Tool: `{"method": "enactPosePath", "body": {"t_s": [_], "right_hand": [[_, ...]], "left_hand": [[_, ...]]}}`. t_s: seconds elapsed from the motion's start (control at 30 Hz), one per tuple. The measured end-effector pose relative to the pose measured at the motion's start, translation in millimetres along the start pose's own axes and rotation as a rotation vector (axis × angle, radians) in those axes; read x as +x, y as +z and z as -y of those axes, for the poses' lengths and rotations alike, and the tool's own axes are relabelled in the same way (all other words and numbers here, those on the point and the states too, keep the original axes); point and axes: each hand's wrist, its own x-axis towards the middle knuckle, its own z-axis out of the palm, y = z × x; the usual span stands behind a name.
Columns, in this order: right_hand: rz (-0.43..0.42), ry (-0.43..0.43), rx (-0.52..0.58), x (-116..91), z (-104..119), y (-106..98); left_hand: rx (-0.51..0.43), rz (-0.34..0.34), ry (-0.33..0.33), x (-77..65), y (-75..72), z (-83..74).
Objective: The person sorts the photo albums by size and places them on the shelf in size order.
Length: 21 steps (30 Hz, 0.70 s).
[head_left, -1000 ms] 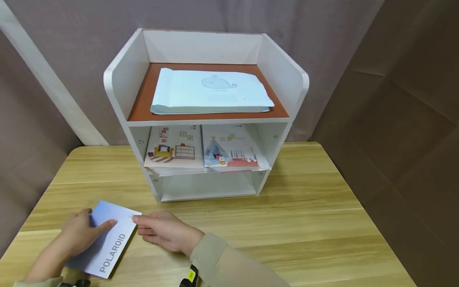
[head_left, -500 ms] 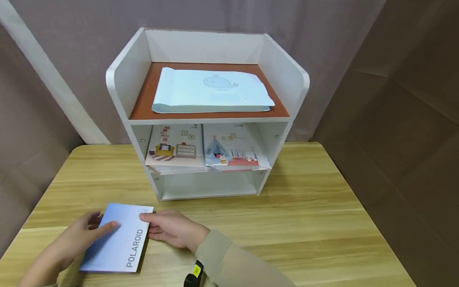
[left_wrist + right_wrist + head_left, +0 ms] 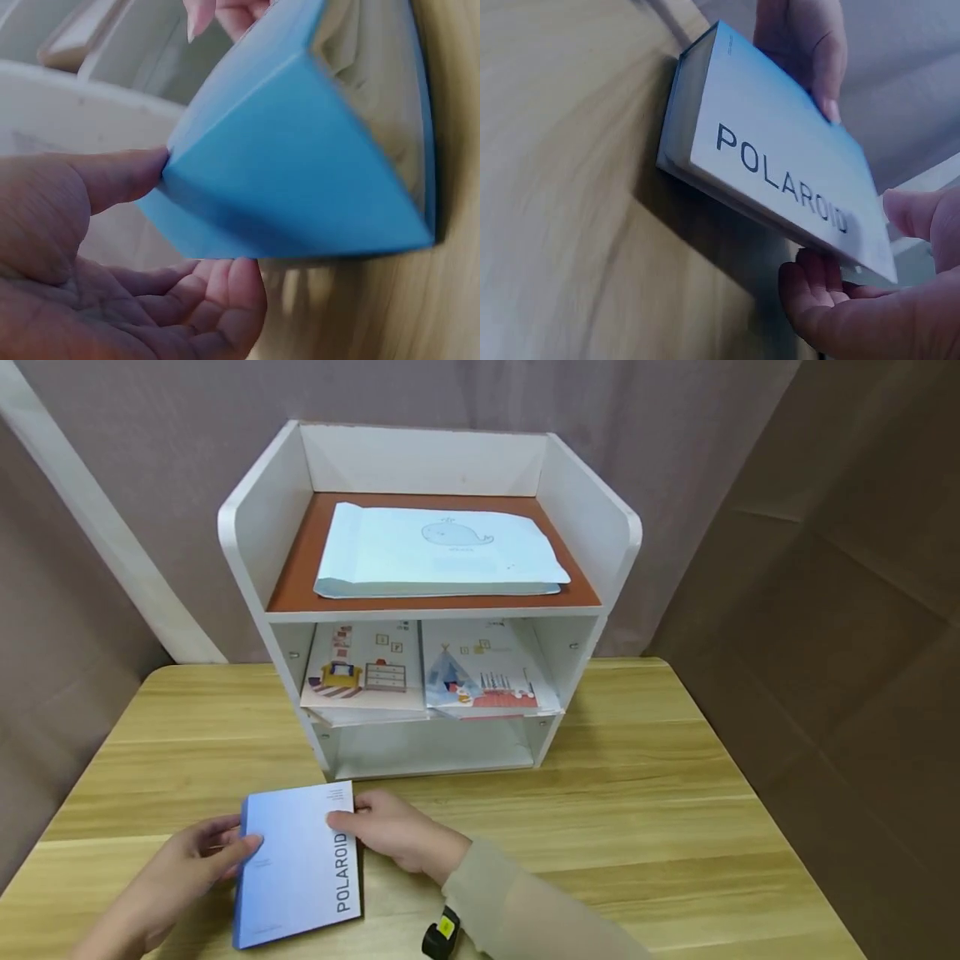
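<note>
A thick book [image 3: 296, 860] with a pale blue-to-white cover lettered POLAROID is held between both hands, just in front of the shelf unit. My left hand [image 3: 183, 872] grips its spine side, thumb on the cover's edge and fingers beneath. In the left wrist view the plain blue spine of the book [image 3: 277, 165] faces the camera, and page edges show at one end. At the opposite side, my right hand [image 3: 401, 831] pinches the book near its upper right corner, thumb over the lettering. Its fingers [image 3: 810, 289] curl under the book in the right wrist view.
A white shelf unit [image 3: 247, 556] stands at the back of the wooden table [image 3: 637, 843]. On its brown top lies a white whale-print packet [image 3: 442, 552]. Two illustrated booklets [image 3: 363, 672] lie side by side on the middle shelf, above the bottom compartment [image 3: 435, 750].
Both hands have carried the book rightward, closer to the shelf unit's front. It has turned anticlockwise, and its blue spine edge now shows at the left.
</note>
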Motion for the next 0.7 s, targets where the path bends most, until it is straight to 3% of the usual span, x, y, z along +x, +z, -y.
{"method": "enactPosePath", "body": {"t_s": [0.2, 0.43, 0.7], "right_hand": [[-0.004, -0.101, -0.107, -15.1, -3.9, -29.1], [-0.051, -0.153, -0.143, -31.5, -7.1, -61.2], [-0.062, -0.158, -0.081, -48.9, -18.0, -92.8]], "left_hand": [[-0.030, -0.072, 0.089, -3.6, 32.8, -16.7], [-0.054, -0.115, 0.191, 4.5, 65.2, -41.2], [-0.161, -0.059, 0.268, 12.3, 95.1, -57.5]]}}
